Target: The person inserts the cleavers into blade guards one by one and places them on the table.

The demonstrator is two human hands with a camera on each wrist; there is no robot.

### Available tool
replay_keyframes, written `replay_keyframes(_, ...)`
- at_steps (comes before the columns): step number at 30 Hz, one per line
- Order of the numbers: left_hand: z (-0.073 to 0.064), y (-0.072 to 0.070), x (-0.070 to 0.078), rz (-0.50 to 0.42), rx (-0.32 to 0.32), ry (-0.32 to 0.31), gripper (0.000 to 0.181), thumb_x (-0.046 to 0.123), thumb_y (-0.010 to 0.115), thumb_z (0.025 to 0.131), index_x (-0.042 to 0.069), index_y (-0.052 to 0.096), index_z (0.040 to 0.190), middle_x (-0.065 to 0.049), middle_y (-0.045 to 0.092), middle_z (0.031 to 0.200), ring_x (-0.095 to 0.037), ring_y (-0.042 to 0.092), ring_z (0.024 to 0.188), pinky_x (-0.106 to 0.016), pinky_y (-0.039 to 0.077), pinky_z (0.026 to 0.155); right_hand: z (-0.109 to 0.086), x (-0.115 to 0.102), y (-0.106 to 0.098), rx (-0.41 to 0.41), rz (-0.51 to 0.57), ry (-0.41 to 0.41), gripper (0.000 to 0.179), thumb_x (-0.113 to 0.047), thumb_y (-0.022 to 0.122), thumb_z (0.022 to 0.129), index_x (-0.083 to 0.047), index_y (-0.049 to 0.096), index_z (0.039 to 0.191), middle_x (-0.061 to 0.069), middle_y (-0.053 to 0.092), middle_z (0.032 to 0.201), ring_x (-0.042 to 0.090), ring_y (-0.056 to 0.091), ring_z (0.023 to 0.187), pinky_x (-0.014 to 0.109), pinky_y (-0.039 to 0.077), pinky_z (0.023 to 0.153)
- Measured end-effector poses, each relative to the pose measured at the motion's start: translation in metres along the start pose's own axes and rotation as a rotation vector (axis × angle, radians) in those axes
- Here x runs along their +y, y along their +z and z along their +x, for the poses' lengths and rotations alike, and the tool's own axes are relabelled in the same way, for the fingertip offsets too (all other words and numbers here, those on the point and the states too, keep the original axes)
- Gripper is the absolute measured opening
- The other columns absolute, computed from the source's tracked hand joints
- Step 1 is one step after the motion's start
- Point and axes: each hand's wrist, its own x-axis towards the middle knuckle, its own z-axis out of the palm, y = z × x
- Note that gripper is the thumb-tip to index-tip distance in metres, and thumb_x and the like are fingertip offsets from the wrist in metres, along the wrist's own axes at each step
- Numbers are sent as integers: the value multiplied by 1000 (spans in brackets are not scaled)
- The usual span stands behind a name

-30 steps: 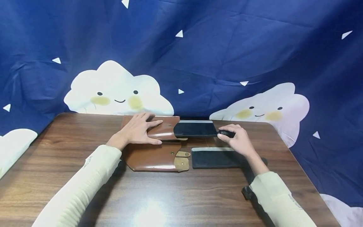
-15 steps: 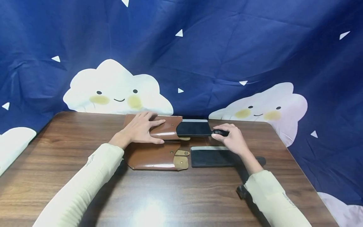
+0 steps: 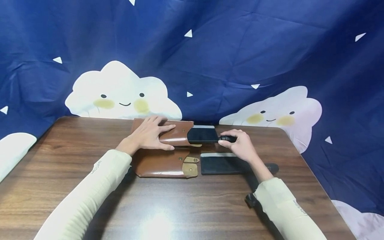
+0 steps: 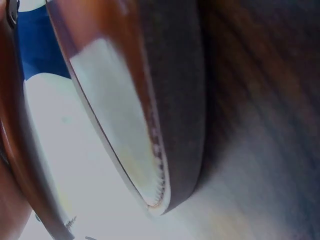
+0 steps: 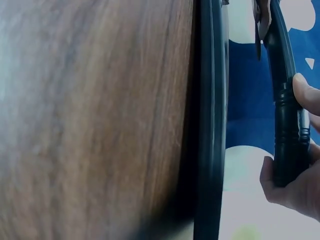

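Note:
Near the back of the table my left hand point(image 3: 150, 135) holds a brown leather sheath point(image 3: 177, 135), thumb along its front edge and fingers over its top. My right hand point(image 3: 240, 143) grips the black handle point(image 5: 287, 125) of a cleaver point(image 3: 202, 134). Its dark blade with a pale upper strip runs partly inside the sheath's right opening; the rest of the blade is hidden there. A second brown sheath point(image 3: 163, 163) lies in front, its tan strap and flap to the right. In the left wrist view a gap shows between the two sheaths.
A second black cleaver point(image 3: 220, 164) lies on the wooden table point(image 3: 180, 206), right of the front sheath, partly under my right forearm. Its handle end point(image 3: 272, 168) shows beyond the arm. A blue curtain point(image 3: 210, 60) with clouds hangs behind the table's back edge.
My right hand has moved left and pushed the cleaver deeper into the held sheath, so less blade shows. The held sheath and left hand have shifted slightly right.

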Motion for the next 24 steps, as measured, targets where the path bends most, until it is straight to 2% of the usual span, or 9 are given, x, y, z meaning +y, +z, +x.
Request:
replay_keyframes(4,0,-1,0,0,-3,2,94,84,63,73,24,58,146,-15,48,141,-33,41,130,-52,28,108,-1,-3,1,4,1,10,32,-14,84,84,1,76,111,14,73,110,35,59,112,49,42,99)
replay_keyframes(11,2,-1,2,-1,4,17,94,84,62,74,24,58,146,-15,48,141,-33,41,130,-52,28,108,1,-9,6,-7,-1,-21,31,-15,83,86,1,76,112,13,73,110,35,59,114,50,37,105)
replay_keyframes(19,3,0,3,-4,7,15,93,83,63,74,24,58,146,-15,48,140,-33,41,129,-52,29,107,-1,-15,9,-29,-5,-20,27,-15,77,91,-1,75,115,11,71,115,30,55,110,49,43,94)
replay_keyframes(24,2,0,2,-6,-1,2,94,84,62,74,24,58,146,-15,47,141,-33,40,130,-52,29,107,-1,-17,11,-21,-4,-28,27,-14,76,92,0,75,115,11,71,115,30,55,107,49,44,92)
